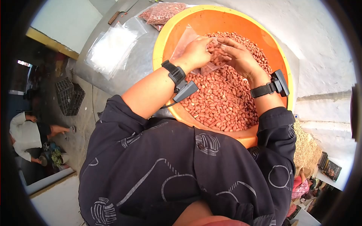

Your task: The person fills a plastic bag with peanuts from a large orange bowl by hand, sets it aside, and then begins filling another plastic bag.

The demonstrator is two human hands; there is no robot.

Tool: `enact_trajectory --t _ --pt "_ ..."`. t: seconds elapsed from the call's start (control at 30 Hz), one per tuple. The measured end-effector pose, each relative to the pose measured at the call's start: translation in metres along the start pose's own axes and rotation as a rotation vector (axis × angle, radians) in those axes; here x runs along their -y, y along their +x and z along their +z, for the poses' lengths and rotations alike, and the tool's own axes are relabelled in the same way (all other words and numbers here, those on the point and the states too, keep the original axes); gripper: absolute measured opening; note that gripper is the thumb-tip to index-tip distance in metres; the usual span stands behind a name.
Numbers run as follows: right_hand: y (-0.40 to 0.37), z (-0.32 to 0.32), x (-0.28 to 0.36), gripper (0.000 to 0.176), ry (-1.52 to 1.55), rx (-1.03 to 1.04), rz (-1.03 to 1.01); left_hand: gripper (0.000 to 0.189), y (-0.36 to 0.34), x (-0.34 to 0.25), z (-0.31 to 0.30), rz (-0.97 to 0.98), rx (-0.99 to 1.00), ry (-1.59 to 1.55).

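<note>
Beside a pale wall [320, 45], a clear bag [184, 40] is over the heaped peanuts [222, 100], gripped by the left hand [197, 52]; the right hand [241, 60] curves loosely open beside it. Around them rises an orange basin [211, 19], with flat plastic bags [113, 49] beyond on the grey table [144, 71].

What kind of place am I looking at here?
Probably a small food-packing workspace, judging by the large orange tub of what look like reddish peanuts, the spread of clear plastic bags beside it, and a filled bag lying nearby.
</note>
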State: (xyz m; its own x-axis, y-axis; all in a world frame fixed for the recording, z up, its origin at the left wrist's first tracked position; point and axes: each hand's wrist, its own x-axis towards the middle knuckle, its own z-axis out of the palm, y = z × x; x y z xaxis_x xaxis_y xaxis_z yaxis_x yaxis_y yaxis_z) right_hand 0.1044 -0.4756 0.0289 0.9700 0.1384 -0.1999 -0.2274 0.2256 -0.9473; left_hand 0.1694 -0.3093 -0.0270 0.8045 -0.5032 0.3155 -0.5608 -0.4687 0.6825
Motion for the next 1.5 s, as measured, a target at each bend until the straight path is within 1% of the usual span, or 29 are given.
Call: enact_trajectory --t 0.1,0.13,0.23,0.27,0.37,0.4,0.5,0.53,0.57,0.63,0.7,0.77,0.8,0.83,0.9,1.0,1.07,1.1,1.17,1.23,1.27,1.37,1.4,1.43,1.5 --pt "0.002 -0.011 0.001 0.025 -0.339 -0.188 -0.072 0.053 0.001 0.005 0.000 0.004 0.011 0.007" --pt "0.001 -0.012 0.002 0.020 -0.403 -0.203 -0.107 0.052 0.001 0.004 0.000 -0.002 0.012 0.013" --pt "0.001 -0.023 0.004 0.017 -0.841 0.005 -0.214 0.051 0.001 0.000 -0.003 -0.019 0.020 0.040" --pt "-0.002 -0.024 0.006 0.019 -1.112 0.039 -0.177 0.051 0.002 -0.001 -0.005 -0.025 0.027 0.052" --pt "-0.007 -0.026 0.001 0.022 -1.474 0.055 -0.003 0.051 0.001 0.004 -0.002 -0.049 0.002 0.006" --pt "-0.003 -0.037 -0.005 0.032 -1.502 0.037 -0.014 0.051 0.001 0.006 -0.001 -0.058 -0.014 -0.023" --pt "-0.001 -0.058 -0.011 0.031 -1.534 0.094 0.144 0.053 0.002 0.008 -0.002 -0.132 0.006 -0.049" --pt "0.000 -0.061 -0.016 0.040 -1.498 0.163 0.211 0.053 0.002 0.008 -0.002 -0.128 0.000 -0.055" --pt "0.000 -0.063 -0.023 0.044 -1.444 0.247 0.217 0.053 0.002 0.008 -0.002 -0.124 -0.006 -0.062" --pt "-0.011 -0.044 -0.031 0.055 -1.332 0.412 0.227 0.053 0.002 0.009 -0.002 -0.124 -0.011 -0.065" --pt "-0.019 -0.024 -0.047 0.068 -1.287 0.507 0.040 0.053 0.003 0.008 -0.003 -0.131 -0.010 -0.060" --pt "-0.032 0.009 -0.039 0.070 -1.368 0.629 -0.011 0.053 0.002 0.007 -0.004 -0.133 -0.006 -0.050" --pt "-0.037 0.023 -0.034 0.068 -1.313 0.683 0.064 0.053 0.002 0.005 -0.005 -0.133 -0.004 -0.044" --pt "-0.039 0.026 -0.041 0.057 -1.327 0.739 0.009 0.054 0.002 0.007 -0.004 -0.136 -0.005 -0.047" --pt "-0.041 0.034 -0.043 0.042 -1.384 0.811 -0.001 0.055 0.002 0.010 -0.002 -0.135 -0.009 -0.051" --pt "-0.027 0.017 -0.048 0.025 -1.008 1.028 0.107 0.058 0.001 0.008 -0.003 -0.135 0.007 -0.087" --pt "-0.021 0.000 -0.035 0.015 -0.740 0.839 0.223 0.058 0.000 0.008 -0.002 -0.128 0.010 -0.085" --pt "-0.018 -0.007 -0.026 0.010 -0.607 0.743 0.277 0.059 0.001 0.005 -0.004 -0.136 0.045 -0.091" --pt "-0.015 -0.011 -0.003 0.003 -0.476 0.433 0.221 0.061 0.002 -0.001 -0.007 -0.153 0.114 -0.108" --pt "0.002 -0.004 -0.010 0.004 -0.127 0.148 0.052 0.062 0.002 -0.004 -0.006 -0.135 0.126 -0.170" --pt "0.007 0.006 -0.011 0.015 -0.137 -0.015 -0.030 0.062 0.001 -0.006 -0.006 -0.126 0.136 -0.199" --pt "-0.008 0.020 0.013 0.024 -0.277 -0.091 -0.143 0.061 0.001 -0.012 -0.014 -0.130 0.155 -0.170" --pt "-0.003 0.004 0.011 0.028 -0.598 -0.087 -0.260 0.061 0.001 -0.009 -0.011 -0.112 0.122 -0.123" --pt "0.003 -0.013 0.001 0.024 -0.574 -0.153 -0.224 0.061 0.002 -0.003 -0.008 -0.098 0.090 -0.077" --pt "0.008 -0.040 -0.001 0.025 -0.823 -0.293 -0.158 0.061 0.002 0.003 -0.004 -0.084 0.066 -0.020"
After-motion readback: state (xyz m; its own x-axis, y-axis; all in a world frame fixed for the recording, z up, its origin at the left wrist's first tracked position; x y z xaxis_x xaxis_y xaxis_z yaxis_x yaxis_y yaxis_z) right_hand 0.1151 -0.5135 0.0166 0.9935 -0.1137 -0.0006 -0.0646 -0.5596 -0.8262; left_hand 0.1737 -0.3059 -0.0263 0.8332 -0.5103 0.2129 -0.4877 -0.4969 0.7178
